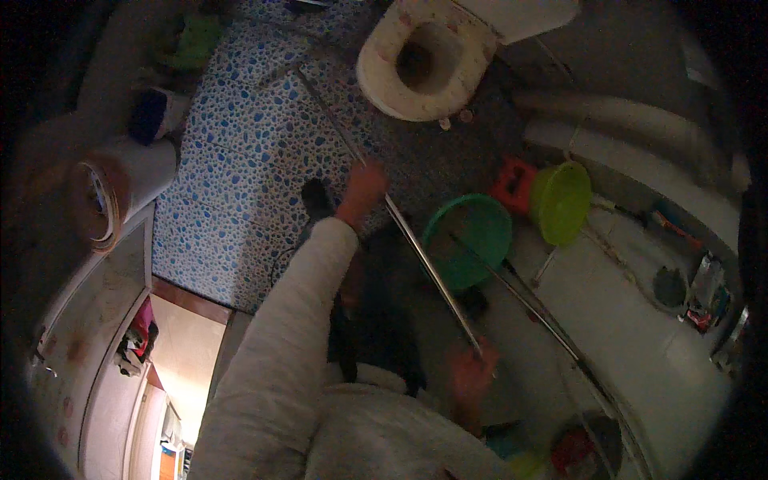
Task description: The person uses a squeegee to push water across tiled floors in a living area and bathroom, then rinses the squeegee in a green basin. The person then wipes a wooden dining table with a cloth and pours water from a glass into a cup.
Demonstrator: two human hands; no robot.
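Observation:
A long metal pole slants across the view in front of me. My left hand grips it around its upper middle, with the sleeve pulled to the wrist. Lower right, my right hand is closed around the pole's near end and looks blurred. At the far end, a thin dark crossbar, like a floor squeegee's head, rests on the blue pebble-patterned tile floor. The head is dim, so its exact kind is unclear.
A toilet with its lid raised stands ahead. To the right are a green basin, a lime basin, a red plastic stool and a second pole. A white cylindrical bin and an open door are left.

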